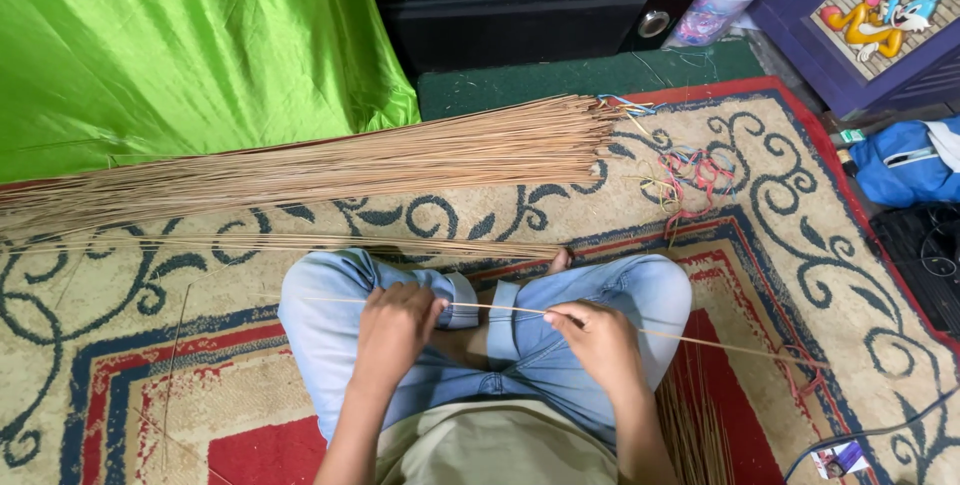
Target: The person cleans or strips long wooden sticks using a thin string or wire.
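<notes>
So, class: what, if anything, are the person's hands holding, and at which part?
Both hold one thin stick across the lap. The left hand grips it left of its middle; the right hand pinches it near the middle.

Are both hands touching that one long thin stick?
Touching. The head view shows the left hand and the right hand each pinching the same thin stick, which runs across the lap between them.
</notes>
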